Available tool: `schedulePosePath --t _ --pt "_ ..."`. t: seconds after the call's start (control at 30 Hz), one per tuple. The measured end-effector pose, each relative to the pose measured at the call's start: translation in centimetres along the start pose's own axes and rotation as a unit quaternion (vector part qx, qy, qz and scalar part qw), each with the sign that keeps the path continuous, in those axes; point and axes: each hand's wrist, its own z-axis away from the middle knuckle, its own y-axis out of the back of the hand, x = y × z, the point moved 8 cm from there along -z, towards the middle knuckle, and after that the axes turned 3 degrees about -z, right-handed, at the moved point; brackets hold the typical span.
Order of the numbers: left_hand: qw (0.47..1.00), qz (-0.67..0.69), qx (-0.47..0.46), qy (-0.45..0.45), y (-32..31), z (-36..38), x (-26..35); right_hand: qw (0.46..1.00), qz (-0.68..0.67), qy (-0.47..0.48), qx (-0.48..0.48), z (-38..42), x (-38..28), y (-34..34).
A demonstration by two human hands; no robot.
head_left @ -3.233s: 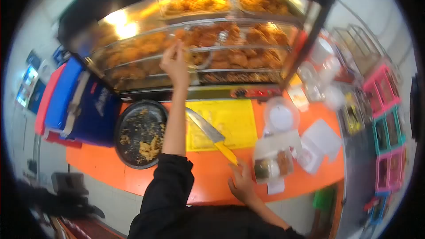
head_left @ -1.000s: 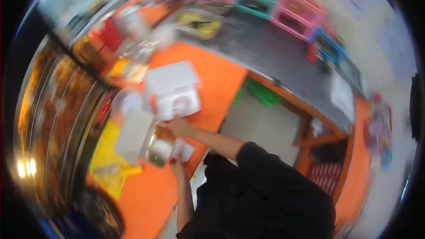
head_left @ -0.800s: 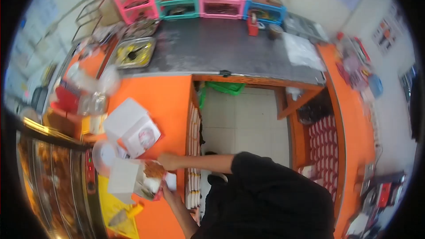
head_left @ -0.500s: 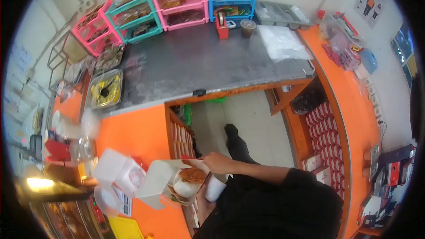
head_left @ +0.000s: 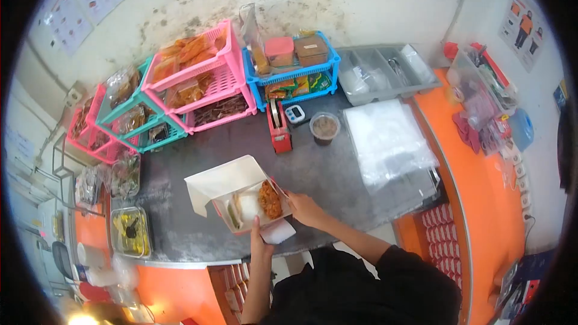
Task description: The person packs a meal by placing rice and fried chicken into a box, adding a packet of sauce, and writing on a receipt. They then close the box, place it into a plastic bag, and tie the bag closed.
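Observation:
An opened cardboard meal box (head_left: 224, 219) is held over the near part of the dark worktop, its white lid (head_left: 226, 174) tipped back. Inside lie white rice (head_left: 245, 206), a piece of fried chicken (head_left: 270, 200) on the right and a pale green slice (head_left: 233, 213) on the left. My left hand (head_left: 260, 242) grips the near side, thumb up along the wall and other fingers hidden. At the right side, my right hand (head_left: 304, 209) is closed on the box edge. A white cup-like item (head_left: 278, 232) sits by the left hand under the box; what holds it is hidden.
Beyond the box on the worktop (head_left: 198, 144) stand a red tape dispenser (head_left: 279, 127), a small timer (head_left: 295, 114), a lidded cup (head_left: 325, 128) and plastic bags (head_left: 391, 141). Stacked baskets (head_left: 201, 78) line the back. A yellow-filled tub (head_left: 130, 232) is at left.
I have turned toward the dark worktop, and the box has come from beside the orange counter to over the worktop. Both hands still hold it; the left thumb now shows.

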Motion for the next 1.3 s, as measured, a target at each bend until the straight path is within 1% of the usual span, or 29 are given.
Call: schedulePosePath --t 0.03,0.07,0.1,0.13,0.2,0.27,0.3,0.33,0.37,0.4,0.43,0.47,0.5,0.57,0.6,0.63,0.67,0.73,0.77,0.83,0.87,0.93,0.97,1.0,1.07,1.13,1.2,1.27,1.3 --pt "1.0 -0.011 0.01 0.004 -0.8 -1.9 0.1 1.0 -0.005 -0.003 -0.002 -1.8 1.4 0.1" --pt "1.0 -0.021 0.02 0.009 -1.1 -3.7 -0.1 0.998 -0.031 -0.046 -0.034 -3.3 3.4 -0.3" --pt "0.996 0.001 0.068 0.059 1.0 -5.7 -1.6 0.992 -0.056 -0.088 -0.066 -4.4 5.0 -0.6" --pt "0.996 0.003 0.071 0.061 1.3 -6.6 -2.2 0.992 -0.056 -0.092 -0.069 -5.2 5.6 -0.2" --pt "0.997 0.018 0.081 -0.001 1.8 -7.9 -2.0 0.982 -0.104 -0.091 -0.13 -5.6 6.4 0.1" --pt "0.995 0.025 0.094 0.006 0.5 -7.4 -1.0 0.923 0.039 -0.082 -0.374 -3.3 8.8 1.9" --pt "0.994 0.034 0.102 0.008 0.1 -7.4 -0.6 0.876 0.108 -0.132 -0.452 -2.2 9.7 5.2" --pt "0.994 0.035 0.107 0.01 0.5 -7.8 -0.7 0.84 0.123 -0.234 -0.475 -2.2 10.3 10.0" --pt "0.991 0.021 0.13 0.021 1.6 -7.9 -0.8 0.925 0.132 -0.083 -0.346 -3.6 13.8 13.7" --pt "0.988 0.008 0.152 0.031 2.3 -8.2 -1.0 0.95 0.179 -0.189 -0.172 -6.1 14.0 19.6" --pt "0.992 -0.003 0.124 0.038 -0.1 -7.7 -0.1 0.941 0.299 -0.159 -0.026 -9.1 12.7 23.8" --pt "0.991 0.001 0.131 0.039 0.3 -8.1 -0.2 0.932 0.31 -0.185 0.029 -12.2 12.2 26.0" --pt "0.986 -0.043 0.158 0.037 1.4 -8.0 0.0 0.98 0.175 -0.022 0.091 -15.2 11.4 26.5" --pt "0.975 -0.083 0.202 0.037 2.3 -7.2 -0.4 0.977 0.177 0.115 -0.028 -19.2 14.2 22.3" --pt "0.952 -0.192 0.236 -0.038 1.9 -6.5 1.0 0.978 0.168 0.113 -0.042 -20.2 14.7 21.0" --pt "0.91 -0.298 0.268 -0.108 1.4 -5.4 2.4 0.967 0.216 0.093 -0.098 -20.9 15.5 18.9" --pt "0.905 -0.295 0.286 -0.105 1.5 -4.6 2.4 0.949 0.265 0.077 -0.154 -21.5 16.3 16.9" --pt "0.833 -0.463 0.282 -0.112 0.7 -3.5 3.7 0.946 0.262 0.097 -0.166 -22.4 18.1 15.4" --pt "0.83 -0.459 0.296 -0.111 0.9 -3.0 4.1 0.937 0.289 0.097 -0.171 -22.5 18.5 15.2" --pt "0.741 -0.622 0.225 -0.114 -0.6 -2.8 4.6 0.919 0.346 0.073 -0.176 -21.7 18.3 16.0" --pt "0.743 -0.618 0.23 -0.112 0.3 -2.5 4.4 0.908 0.376 0.049 -0.176 -21.1 17.8 16.9" --pt "0.611 -0.742 0.194 -0.196 -0.1 -2.2 4.5 0.89 0.43 -0.032 -0.146 -19.8 19.2 19.4" --pt "0.59 -0.74 0.188 -0.263 -0.6 -1.7 5.1 0.892 0.443 -0.009 -0.091 -18.8 18.5 21.1" --pt "0.594 -0.737 0.189 -0.26 -0.2 -1.6 5.4 0.89 0.454 0.014 -0.036 -17.5 17.1 22.8" --pt "0.54 -0.808 0.063 -0.228 -0.1 -2.2 4.6 0.901 0.415 0.108 0.07 -13.1 12.4 25.9" --pt "0.533 -0.809 0.037 -0.244 0.3 -2.0 5.5 0.924 0.352 0.001 0.15 -9.0 5.2 27.0" --pt "0.526 -0.809 0.006 -0.262 0.7 -2.1 6.6 0.966 0.103 -0.08 0.223 -4.1 1.8 24.1" --pt "0.484 -0.829 -0.023 -0.278 0.9 -2.2 7.4 0.943 -0.141 -0.165 0.253 1.2 2.6 17.1" --pt "0.481 -0.827 -0.037 -0.29 1.5 -2.4 7.4 0.95 -0.183 -0.136 0.215 2.4 0.5 12.3"
